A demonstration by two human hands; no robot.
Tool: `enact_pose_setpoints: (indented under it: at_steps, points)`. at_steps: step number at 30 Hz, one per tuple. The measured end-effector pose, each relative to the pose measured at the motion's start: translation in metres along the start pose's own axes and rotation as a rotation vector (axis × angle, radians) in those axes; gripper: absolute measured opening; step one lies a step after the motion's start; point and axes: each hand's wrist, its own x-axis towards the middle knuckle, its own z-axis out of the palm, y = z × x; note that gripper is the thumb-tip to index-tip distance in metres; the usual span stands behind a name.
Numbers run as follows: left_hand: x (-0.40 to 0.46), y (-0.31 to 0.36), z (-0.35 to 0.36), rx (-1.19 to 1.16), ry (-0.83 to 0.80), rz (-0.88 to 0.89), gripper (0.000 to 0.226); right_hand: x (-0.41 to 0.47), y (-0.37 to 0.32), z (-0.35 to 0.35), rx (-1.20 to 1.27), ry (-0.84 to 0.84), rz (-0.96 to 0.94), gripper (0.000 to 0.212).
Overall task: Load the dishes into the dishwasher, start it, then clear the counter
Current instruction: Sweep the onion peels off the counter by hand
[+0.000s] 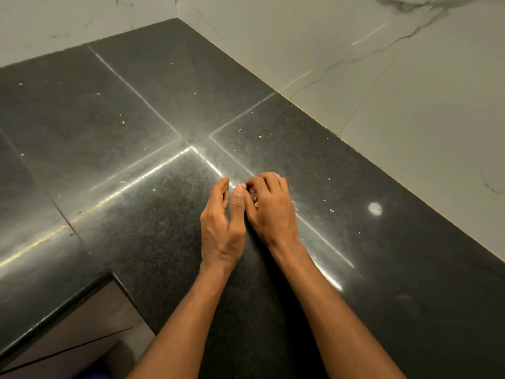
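On the black granite counter, both of my hands meet near the middle, where the seams cross. My left hand stands on its edge on the stone with fingers gently curved and the thumb stretched toward the other hand. My right hand is curled, its fingertips closed round small pinkish-purple scraps, which are mostly hidden under the fingers. Tiny pale crumbs lie scattered over the counter. No dishes and no dishwasher are in view.
White marble-look wall tiles close the corner behind and to the right. The counter's front edge runs along the lower left, with a cabinet front beneath it. A round light reflection shines on the stone to the right.
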Motion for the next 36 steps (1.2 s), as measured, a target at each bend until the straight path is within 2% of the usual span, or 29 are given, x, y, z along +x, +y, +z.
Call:
enact_pose_setpoints:
  at_steps: [4,8,14,19,24,26,28,30,32,34,36]
  points:
    - [0.0,0.0,0.001,0.011,0.003,0.005,0.062,0.006,0.009,-0.014,-0.399,-0.002,-0.02,0.033]
    - [0.0,0.001,0.002,0.026,0.008,0.018,0.057,0.018,0.035,-0.031,-0.546,-0.1,0.098,0.046]
    - [-0.001,0.001,0.003,0.029,0.004,0.026,0.057,0.017,0.028,-0.023,-0.456,-0.054,-0.014,0.022]
    - [-0.001,0.003,0.002,0.035,0.0,0.052,0.051,0.013,0.023,-0.024,-0.424,-0.071,-0.049,0.026]
    - [-0.007,0.005,-0.002,-0.036,0.044,0.01,0.031,-0.004,0.011,-0.023,-0.319,0.061,-0.059,0.022]
    - [-0.008,0.002,-0.003,-0.123,0.047,-0.058,0.036,-0.021,0.001,-0.031,-0.178,0.07,0.104,0.024]
    - [-0.01,-0.005,-0.006,-0.282,0.061,-0.148,0.042,-0.037,-0.007,-0.039,0.091,0.048,0.385,0.024]
    - [-0.017,-0.006,-0.01,-0.415,0.064,-0.232,0.042,-0.048,-0.015,-0.047,0.45,0.123,0.667,0.032]
    - [-0.032,-0.003,-0.018,-0.568,0.056,-0.309,0.046,-0.055,-0.03,-0.055,0.92,0.261,0.924,0.042]
    - [-0.052,0.002,-0.028,-0.703,0.054,-0.395,0.052,-0.061,-0.055,-0.062,1.346,0.345,1.079,0.044]
    - [-0.075,0.011,-0.043,-0.793,0.035,-0.492,0.058,-0.074,-0.086,-0.061,1.617,0.33,1.136,0.042]
